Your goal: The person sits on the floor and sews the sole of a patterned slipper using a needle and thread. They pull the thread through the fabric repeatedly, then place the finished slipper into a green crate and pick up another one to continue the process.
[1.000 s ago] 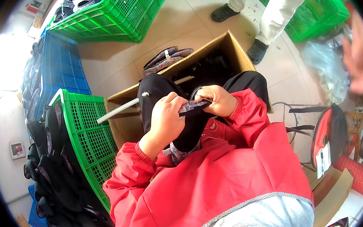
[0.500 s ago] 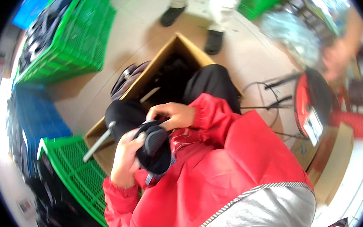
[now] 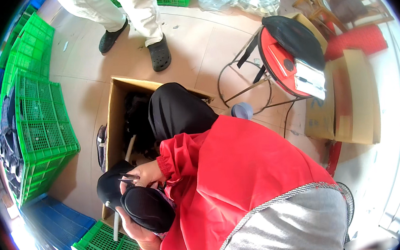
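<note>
My left hand (image 3: 135, 228) grips a black, rounded, padded fabric piece (image 3: 146, 210) from its left and lower side, over my lap. What kind of article it is I cannot tell. My right hand (image 3: 144, 174) is closed on small thread snips (image 3: 128, 178), whose thin dark blades stick out to the left just above the piece. Between my knees stands an open cardboard box (image 3: 112, 127) with dark things (image 3: 138, 112) inside. A white rod (image 3: 116, 225) runs across the box beside my left knee.
Green crates (image 3: 44, 113) and a blue crate (image 3: 59, 220) line the left. A person in white trousers and black clogs (image 3: 159, 55) stands ahead. On the right are a red-topped stool (image 3: 275, 67) with a black cushion, a roll of tape (image 3: 242, 110), and a cardboard carton (image 3: 355, 98).
The view has swung to the right. The black piece has turned over in my left hand, and snip blades now show in my right hand. The other person's hand at the right has left the view.
</note>
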Tool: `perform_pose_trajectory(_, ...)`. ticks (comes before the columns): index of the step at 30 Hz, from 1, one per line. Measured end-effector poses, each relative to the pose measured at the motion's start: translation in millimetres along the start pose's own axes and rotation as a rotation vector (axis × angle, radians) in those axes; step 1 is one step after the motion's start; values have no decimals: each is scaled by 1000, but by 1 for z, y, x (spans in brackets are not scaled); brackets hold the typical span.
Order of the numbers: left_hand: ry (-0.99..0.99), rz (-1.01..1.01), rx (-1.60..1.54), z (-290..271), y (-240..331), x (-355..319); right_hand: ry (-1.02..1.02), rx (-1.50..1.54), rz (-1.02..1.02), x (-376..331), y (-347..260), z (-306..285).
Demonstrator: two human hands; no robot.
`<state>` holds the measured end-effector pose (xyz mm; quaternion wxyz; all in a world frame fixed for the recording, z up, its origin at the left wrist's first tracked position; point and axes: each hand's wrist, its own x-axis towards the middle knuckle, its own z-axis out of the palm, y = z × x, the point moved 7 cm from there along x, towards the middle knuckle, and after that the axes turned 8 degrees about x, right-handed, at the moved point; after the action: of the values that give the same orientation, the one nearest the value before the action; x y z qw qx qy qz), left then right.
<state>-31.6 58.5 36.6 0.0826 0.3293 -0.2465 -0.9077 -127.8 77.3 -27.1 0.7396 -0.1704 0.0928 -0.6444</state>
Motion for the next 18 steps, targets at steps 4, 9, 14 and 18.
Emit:
perform_pose_trajectory(4, 149, 86, 167, -27, 17, 0, 87, 13, -16, -3, 0, -7)
perform_pose_trajectory(9, 98, 505, 127, -52, 90, -28, 110, -159, 163, -1, 5, -6)
perform_pose_trajectory(14, -102, 700, -19, -72, 111, -27, 375, -118, 194, -15, 24, -51)
perform_pose_trajectory(18, -31, 736, -109, -79, 100, -30, 465, -166, 69, -10, 21, -54)
